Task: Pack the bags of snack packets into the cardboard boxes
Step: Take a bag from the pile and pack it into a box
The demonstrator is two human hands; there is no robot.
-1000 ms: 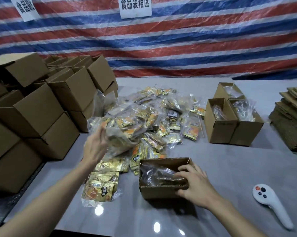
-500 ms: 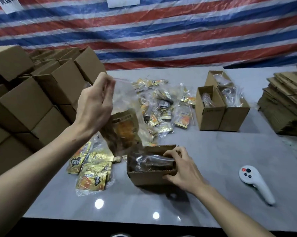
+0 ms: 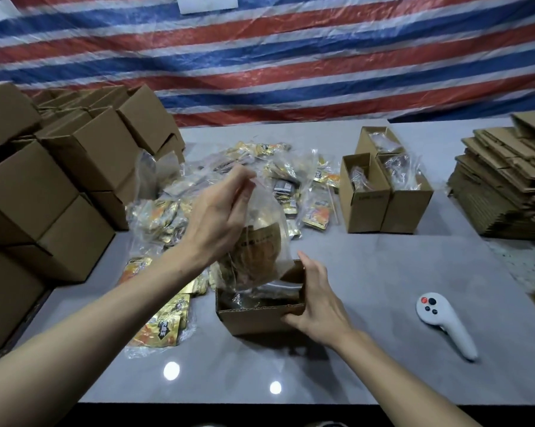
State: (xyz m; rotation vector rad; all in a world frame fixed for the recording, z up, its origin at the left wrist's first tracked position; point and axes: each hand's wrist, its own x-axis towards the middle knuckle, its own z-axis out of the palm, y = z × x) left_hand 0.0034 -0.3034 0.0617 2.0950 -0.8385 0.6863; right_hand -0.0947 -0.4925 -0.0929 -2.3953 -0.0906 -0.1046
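Note:
My left hand pinches the top of a clear bag of snack packets, which hangs with its lower end inside an open cardboard box near the table's front. Another clear bag lies inside that box. My right hand grips the box's right wall, thumb on the front side and fingers over the rim. A heap of bagged gold and orange snack packets lies behind the box, and one bag lies to its left.
Closed cardboard boxes are stacked at the left. Three open boxes with bags in them stand at the right rear. Flattened cartons are piled at the far right. A white handheld controller lies on the grey table.
My left hand lifted a bag from the heap, carried it right and lowered it into the open box. My right hand stayed on the box, shifting to its right wall.

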